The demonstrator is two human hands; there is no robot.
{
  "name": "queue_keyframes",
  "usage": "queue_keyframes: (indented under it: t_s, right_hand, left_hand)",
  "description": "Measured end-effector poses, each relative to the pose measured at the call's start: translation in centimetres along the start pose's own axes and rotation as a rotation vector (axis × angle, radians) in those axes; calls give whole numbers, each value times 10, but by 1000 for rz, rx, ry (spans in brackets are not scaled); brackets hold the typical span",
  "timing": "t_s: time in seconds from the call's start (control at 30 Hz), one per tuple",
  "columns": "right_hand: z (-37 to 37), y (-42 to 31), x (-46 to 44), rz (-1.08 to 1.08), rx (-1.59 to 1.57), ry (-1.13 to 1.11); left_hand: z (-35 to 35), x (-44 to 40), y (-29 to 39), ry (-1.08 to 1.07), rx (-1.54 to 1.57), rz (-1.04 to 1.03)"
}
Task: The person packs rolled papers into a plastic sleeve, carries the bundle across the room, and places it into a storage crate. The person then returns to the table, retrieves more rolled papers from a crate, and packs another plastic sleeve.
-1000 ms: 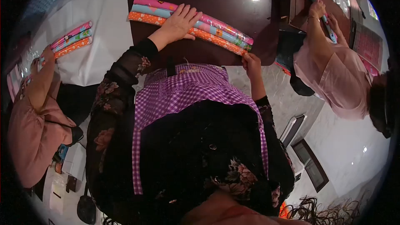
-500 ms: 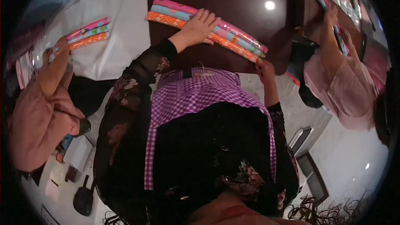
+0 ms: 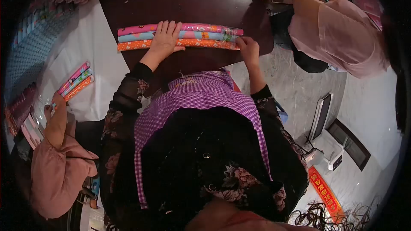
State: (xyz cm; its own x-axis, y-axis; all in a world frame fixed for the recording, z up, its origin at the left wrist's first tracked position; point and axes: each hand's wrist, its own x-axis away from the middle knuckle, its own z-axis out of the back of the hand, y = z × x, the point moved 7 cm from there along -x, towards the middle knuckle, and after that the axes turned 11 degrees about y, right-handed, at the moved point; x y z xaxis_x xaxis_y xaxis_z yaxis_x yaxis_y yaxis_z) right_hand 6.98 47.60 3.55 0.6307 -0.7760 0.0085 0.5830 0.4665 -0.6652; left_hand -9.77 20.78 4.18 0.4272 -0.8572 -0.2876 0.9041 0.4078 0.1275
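Three patterned wrapping paper rolls, a pink roll (image 3: 197, 28), a light blue roll (image 3: 137, 37) and an orange roll (image 3: 201, 44), lie side by side on the dark table. Shiny clear film shows around their right part. My left hand (image 3: 165, 42) rests flat across the middle of the rolls, fingers stretched out. At the right end of the bundle, my right hand (image 3: 249, 50) has its fingers closed on the edge of the orange roll and the film. Its fingertips are partly hidden.
The dark table (image 3: 180, 0) extends ahead. On the left, a co-worker's hand (image 3: 58, 100) holds a similar roll bundle (image 3: 77, 83) over a white cloth (image 3: 92, 30). Stacked blue rolls (image 3: 32, 55) stand behind. Another co-worker (image 3: 334, 34) works at the upper right.
The view has turned, so the bundle now lies nearly level and further left in view. My left hand stays on its middle and my right hand at its right end.
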Motion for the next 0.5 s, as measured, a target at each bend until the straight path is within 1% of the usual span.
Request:
queue_keyframes:
  t_s: [0.07, 0.2, 0.27, 0.37, 0.4, 0.47, 0.5]
  right_hand:
    - [-6, -14, -1, 53, 83, -6]
    - [-16, -12, -7, -4, 148, -43]
    - [-21, -8, -13, 124, 165, -74]
    - [-27, 2, -21, 179, 181, -113]
    - [-24, -2, -18, 179, 179, -111]
    - [-8, -9, -15, 48, 87, -2]
    - [-10, -12, -17, 48, 87, -4]
  left_hand:
    - [-1, 1, 0, -37, 10, 9]
    - [-3, 1, 0, -49, 5, 16]
    - [-3, 0, 0, -63, -2, 20]
    - [-4, 1, 0, -83, -9, 25]
    - [-4, 1, 0, -78, -12, 25]
    - [-5, 1, -1, -74, -16, 27]
    - [-5, 1, -2, -71, -14, 28]
